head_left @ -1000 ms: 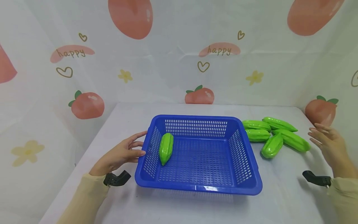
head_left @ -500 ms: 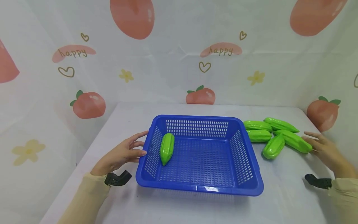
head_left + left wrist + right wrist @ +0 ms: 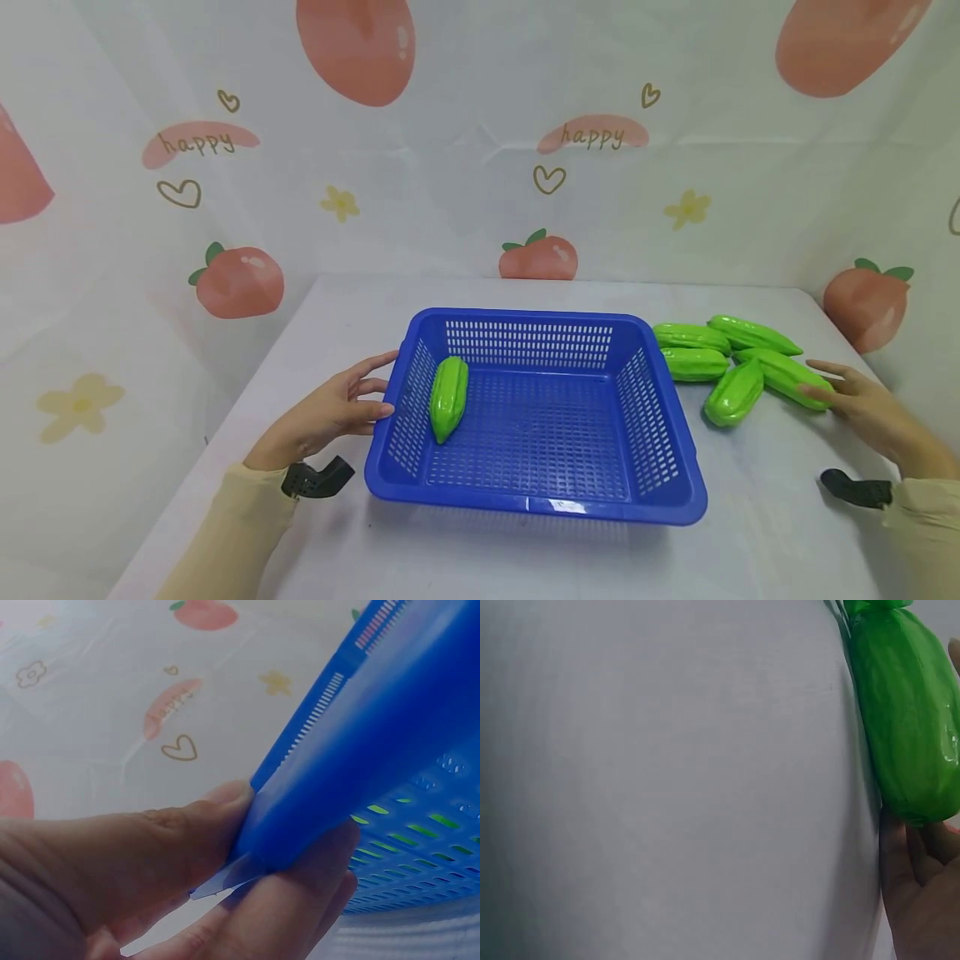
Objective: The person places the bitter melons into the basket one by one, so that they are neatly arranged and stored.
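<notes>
My left hand (image 3: 326,414) grips the left rim of a blue plastic basket (image 3: 540,506). In the left wrist view its thumb and fingers pinch the rim (image 3: 322,765) from both sides. Inside the basket, along the left wall, lies one glossy green ridged gourd (image 3: 448,398). My right hand (image 3: 873,412) is around the near right end of another green gourd (image 3: 783,379) on the table, the thumb overlapping that end and the fingers loosely extended beyond it. The right wrist view shows this gourd (image 3: 907,712) close up, with part of the hand hidden behind it.
Several more green gourds, including a short front one (image 3: 733,394) and a long back one (image 3: 752,333), lie beside the basket's right wall. The white table (image 3: 757,517) meets a printed cloth backdrop (image 3: 435,225). A black wrist mount (image 3: 855,489) sticks out below the right hand.
My right hand has come down and left from beside the pile to the end of the rightmost gourd. The left hand stays on the basket rim, and the basket has not moved.
</notes>
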### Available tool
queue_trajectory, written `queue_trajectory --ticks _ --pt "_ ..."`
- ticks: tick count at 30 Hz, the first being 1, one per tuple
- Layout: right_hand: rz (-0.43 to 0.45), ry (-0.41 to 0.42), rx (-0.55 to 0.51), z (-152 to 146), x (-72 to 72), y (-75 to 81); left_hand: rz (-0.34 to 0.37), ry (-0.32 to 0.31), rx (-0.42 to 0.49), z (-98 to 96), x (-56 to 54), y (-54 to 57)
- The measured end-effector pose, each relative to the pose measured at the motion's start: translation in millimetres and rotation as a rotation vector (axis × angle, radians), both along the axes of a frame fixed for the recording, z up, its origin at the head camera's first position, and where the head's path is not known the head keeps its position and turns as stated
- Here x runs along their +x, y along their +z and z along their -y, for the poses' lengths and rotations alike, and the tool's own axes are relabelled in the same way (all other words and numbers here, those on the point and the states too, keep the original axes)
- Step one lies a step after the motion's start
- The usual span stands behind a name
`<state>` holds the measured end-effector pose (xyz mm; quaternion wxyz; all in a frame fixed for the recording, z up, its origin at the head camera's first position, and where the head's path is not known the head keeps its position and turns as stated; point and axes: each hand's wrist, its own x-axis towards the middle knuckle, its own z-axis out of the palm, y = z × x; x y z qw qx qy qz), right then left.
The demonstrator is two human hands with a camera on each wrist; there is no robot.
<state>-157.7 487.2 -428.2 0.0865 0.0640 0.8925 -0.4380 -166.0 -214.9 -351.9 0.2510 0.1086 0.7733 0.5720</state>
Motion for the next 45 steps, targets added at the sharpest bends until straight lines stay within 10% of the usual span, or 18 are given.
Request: queue_trajectory --ticks 29,37,45 --pt "-0.103 -0.064 0.187 -2 12.2 3.7 0.001 0.017 0.001 -0.6 0.3 0.3" --pt "-0.279 -0.112 -0.245 2 11.9 12.6 0.001 0.016 -0.01 0.4 1.1 0.8" --pt "-0.359 -0.28 -0.1 20 11.8 34.4 0.002 0.022 -0.01 0.5 0.4 0.1"
